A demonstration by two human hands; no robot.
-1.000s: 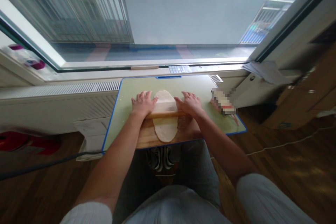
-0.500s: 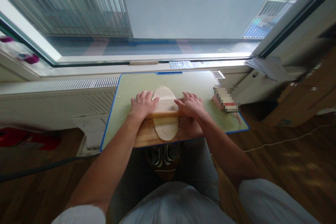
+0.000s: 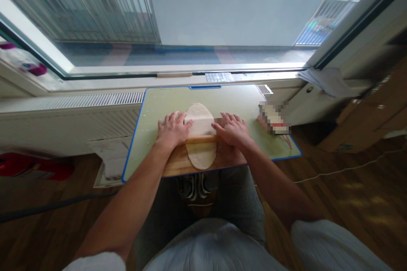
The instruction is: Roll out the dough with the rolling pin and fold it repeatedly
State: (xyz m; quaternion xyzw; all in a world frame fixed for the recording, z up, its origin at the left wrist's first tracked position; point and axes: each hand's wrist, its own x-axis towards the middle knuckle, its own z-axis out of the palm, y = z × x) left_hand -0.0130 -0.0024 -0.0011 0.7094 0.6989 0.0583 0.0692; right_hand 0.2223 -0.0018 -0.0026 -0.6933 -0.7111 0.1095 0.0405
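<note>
A flat, oval sheet of dough (image 3: 200, 156) lies lengthwise on a wooden board (image 3: 177, 162). Across its middle rests a wooden rolling pin (image 3: 201, 139). My left hand (image 3: 173, 129) presses palm-down over the pin's left end, with its fingers stretched forward and its thumb at the dough's edge. Over the right end lies my right hand (image 3: 233, 129), also flat, fingers spread and thumb near the dough. Both pin ends are hidden under my palms. Under the wooden board is a pale green board (image 3: 155, 114) with a blue rim.
On the green board's right side lies a partly blurred packet (image 3: 276, 119). A window (image 3: 222, 8) and radiator (image 3: 82, 100) stand beyond. Papers (image 3: 327, 82) and a cardboard box (image 3: 362, 123) are at right. Left on the floor is a red object (image 3: 34, 166); a cable (image 3: 337, 172) runs at right.
My hands and the rolling pin stay at nearly the same place on the dough, with only a very slight shift of the fingers. The view has tilted a little.
</note>
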